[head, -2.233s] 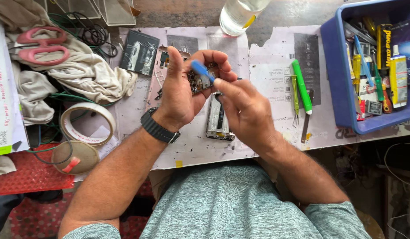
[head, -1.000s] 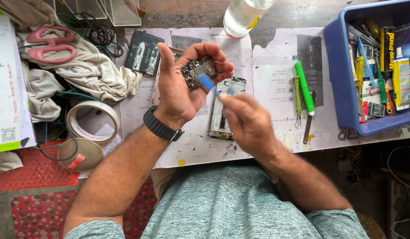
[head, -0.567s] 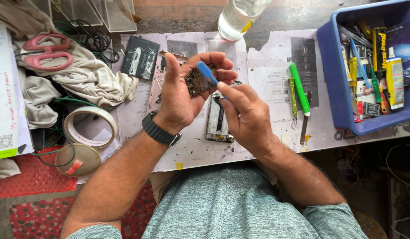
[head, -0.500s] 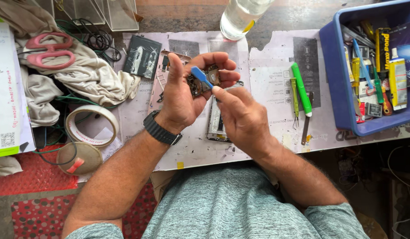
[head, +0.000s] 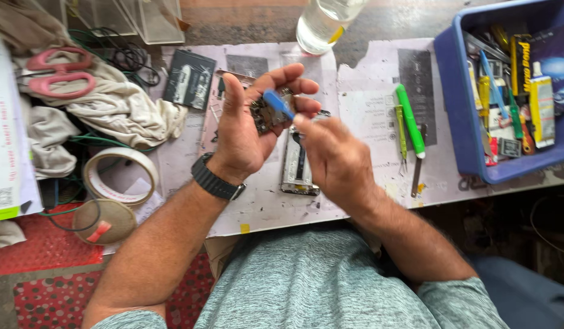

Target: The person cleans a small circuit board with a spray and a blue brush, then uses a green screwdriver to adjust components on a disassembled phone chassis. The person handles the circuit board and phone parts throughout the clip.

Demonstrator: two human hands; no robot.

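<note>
My left hand (head: pixel 245 128) is raised above the bench and cradles a small dark circuit board (head: pixel 268 114) in its fingers. My right hand (head: pixel 333 158) holds a blue-handled tool (head: pixel 278 103) whose tip rests on that board. Under both hands an opened phone frame (head: pixel 299 170) lies flat on the paper-covered work surface (head: pixel 367 109). A black watch sits on my left wrist.
Blue tray (head: pixel 452 116) of tools at right. Green-handled screwdriver (head: pixel 410 119) and tweezers (head: pixel 401 137) beside it. Clear bottle (head: pixel 321 24) at the top. Dark phone part (head: pixel 188 79), cloth (head: pixel 111 109), pink scissors (head: pixel 59 73), tape rolls (head: pixel 120 176) at left.
The blue tool dipped away from the board, then came back onto it. My hands shifted slightly; the board stays in my left hand.
</note>
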